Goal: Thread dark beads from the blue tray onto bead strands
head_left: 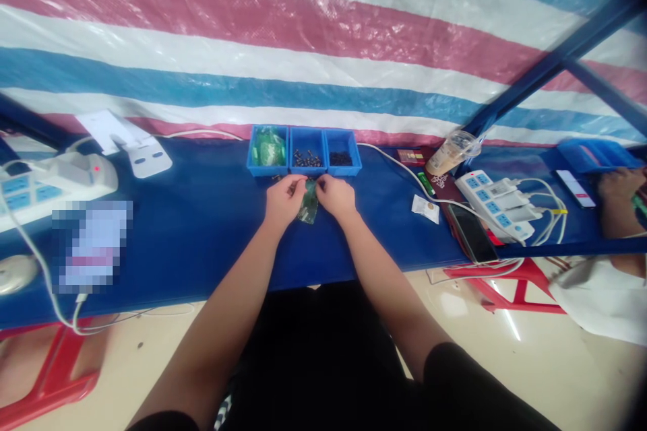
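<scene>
My left hand (284, 199) and my right hand (336, 195) meet over the blue table (202, 229), fingers pinched together. Between them they hold a small green clear plastic bag (308, 205) that hangs down toward me. Just behind the hands stand three blue bins in a row: the left bin (267, 149) holds green bags, the middle bin (307, 151) small dark parts, the right bin (342, 151) fine black pieces. A few loose dark parts lie on the table by my left fingers.
White power strips sit at the left (55, 182) and right (493, 205) with cables. A drink cup (452, 153), a dark phone (472, 232) and a small white packet (425, 209) lie to the right. Another person's arm (619, 205) shows far right. Red stools stand below.
</scene>
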Tool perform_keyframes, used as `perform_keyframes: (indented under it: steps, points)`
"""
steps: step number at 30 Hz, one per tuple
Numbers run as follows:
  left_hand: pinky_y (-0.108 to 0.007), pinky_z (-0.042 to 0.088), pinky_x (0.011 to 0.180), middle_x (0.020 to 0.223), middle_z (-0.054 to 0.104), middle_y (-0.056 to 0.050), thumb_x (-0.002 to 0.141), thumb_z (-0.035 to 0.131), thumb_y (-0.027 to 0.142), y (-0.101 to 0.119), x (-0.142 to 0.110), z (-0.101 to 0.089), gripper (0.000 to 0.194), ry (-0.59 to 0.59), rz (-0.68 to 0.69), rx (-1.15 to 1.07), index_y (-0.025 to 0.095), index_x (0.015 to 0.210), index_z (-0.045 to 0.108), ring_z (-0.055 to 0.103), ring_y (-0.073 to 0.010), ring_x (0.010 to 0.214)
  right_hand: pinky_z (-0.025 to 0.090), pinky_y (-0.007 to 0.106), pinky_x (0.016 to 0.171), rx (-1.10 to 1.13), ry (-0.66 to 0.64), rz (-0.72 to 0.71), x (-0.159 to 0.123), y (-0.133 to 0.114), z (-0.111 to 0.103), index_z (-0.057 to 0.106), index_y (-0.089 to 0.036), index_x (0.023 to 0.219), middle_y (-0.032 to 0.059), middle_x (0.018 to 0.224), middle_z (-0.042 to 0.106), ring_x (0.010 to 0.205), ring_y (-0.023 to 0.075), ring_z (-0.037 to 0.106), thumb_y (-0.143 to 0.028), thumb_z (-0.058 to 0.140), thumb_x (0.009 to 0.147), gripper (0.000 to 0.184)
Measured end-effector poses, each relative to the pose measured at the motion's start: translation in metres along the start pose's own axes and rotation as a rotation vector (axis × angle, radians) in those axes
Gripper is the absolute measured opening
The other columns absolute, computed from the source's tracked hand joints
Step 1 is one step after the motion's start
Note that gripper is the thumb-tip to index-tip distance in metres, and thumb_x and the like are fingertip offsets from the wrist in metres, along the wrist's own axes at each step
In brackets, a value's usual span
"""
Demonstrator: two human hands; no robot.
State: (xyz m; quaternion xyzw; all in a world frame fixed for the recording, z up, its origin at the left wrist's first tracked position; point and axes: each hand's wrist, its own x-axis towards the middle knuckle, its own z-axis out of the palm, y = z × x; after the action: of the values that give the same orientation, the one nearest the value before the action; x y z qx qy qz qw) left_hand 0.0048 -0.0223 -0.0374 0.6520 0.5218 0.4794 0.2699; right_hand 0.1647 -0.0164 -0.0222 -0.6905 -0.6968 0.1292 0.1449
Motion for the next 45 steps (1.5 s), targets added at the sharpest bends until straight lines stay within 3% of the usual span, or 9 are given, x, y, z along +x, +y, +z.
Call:
perform_keyframes:
  steps: [6,11,15,18,21,30,37,45]
  points:
    - [-0.027,0.056,0.075,0.081,0.076,-0.003,0.095,0.059,0.033,0.0,0.0,0.0,0.023,0.007,0.002,0.006,0.019,0.103,0.075,0.071,-0.0148,0.072,0.054,0.036,0.083,0.021,-0.008,0.034,0.002,0.0,0.001,0.073,-0.032,0.116,0.0049,0.105,0.078,0.095,0.0255,0.073,-0.042,0.052,0.099,0.029]
    - [-0.026,0.056,0.074,0.081,0.076,-0.003,0.095,0.059,0.031,-0.001,0.0,0.0,0.023,0.008,-0.004,0.012,0.019,0.105,0.075,0.07,-0.0139,0.071,0.053,0.035,0.081,0.054,0.023,0.006,0.0,0.004,0.0,0.071,-0.027,0.109,0.0064,0.099,0.077,0.091,0.0249,0.072,-0.036,0.05,0.101,0.025]
    - [-0.027,0.056,0.075,0.088,0.077,-0.004,0.094,0.062,0.031,-0.002,0.0,0.0,0.024,0.024,0.023,0.032,0.021,0.111,0.075,0.07,-0.0141,0.073,0.053,0.032,0.081,0.296,0.121,-0.045,-0.005,0.008,0.001,0.067,-0.023,0.11,0.0056,0.095,0.076,0.086,0.0215,0.072,-0.038,0.046,0.103,0.027]
    - [-0.029,0.057,0.081,0.098,0.077,-0.005,0.094,0.064,0.031,-0.003,0.001,0.0,0.026,0.006,0.095,0.053,0.022,0.115,0.075,0.07,-0.0156,0.081,0.053,0.029,0.087,0.543,0.201,-0.201,-0.007,0.009,0.003,0.067,-0.021,0.107,0.0051,0.101,0.076,0.091,0.0179,0.071,-0.037,0.048,0.102,0.026]
    - [-0.031,0.057,0.084,0.104,0.077,-0.005,0.095,0.063,0.034,-0.004,0.002,0.001,0.026,-0.018,0.135,0.069,0.021,0.114,0.075,0.071,-0.0168,0.085,0.054,0.03,0.089,0.651,0.235,-0.294,-0.006,0.007,0.006,0.069,-0.021,0.102,0.0052,0.102,0.076,0.092,0.0177,0.07,-0.036,0.053,0.099,0.023]
    - [-0.031,0.058,0.088,0.104,0.078,-0.006,0.095,0.064,0.033,-0.003,0.001,-0.001,0.024,0.023,0.11,0.041,0.019,0.11,0.077,0.072,-0.0177,0.089,0.059,0.032,0.083,0.87,0.27,-0.253,-0.005,0.003,0.01,0.075,-0.022,0.101,0.0046,0.101,0.079,0.088,0.0173,0.073,-0.036,0.066,0.091,0.019]
    - [-0.031,0.059,0.085,0.1,0.078,-0.007,0.094,0.065,0.033,-0.002,0.001,0.0,0.025,0.01,0.083,0.008,0.019,0.111,0.077,0.072,-0.0173,0.086,0.057,0.032,0.082,0.849,0.324,-0.289,-0.004,0.005,0.01,0.077,-0.022,0.094,0.0048,0.097,0.079,0.088,0.0184,0.073,-0.036,0.067,0.091,0.017]
    - [-0.03,0.059,0.083,0.101,0.078,-0.007,0.092,0.067,0.031,-0.004,0.001,0.001,0.027,0.01,0.088,0.002,0.02,0.115,0.076,0.072,-0.0168,0.085,0.057,0.031,0.082,0.85,0.268,-0.226,-0.003,0.005,0.009,0.075,-0.022,0.096,0.0049,0.099,0.078,0.088,0.0184,0.071,-0.043,0.064,0.092,0.024]
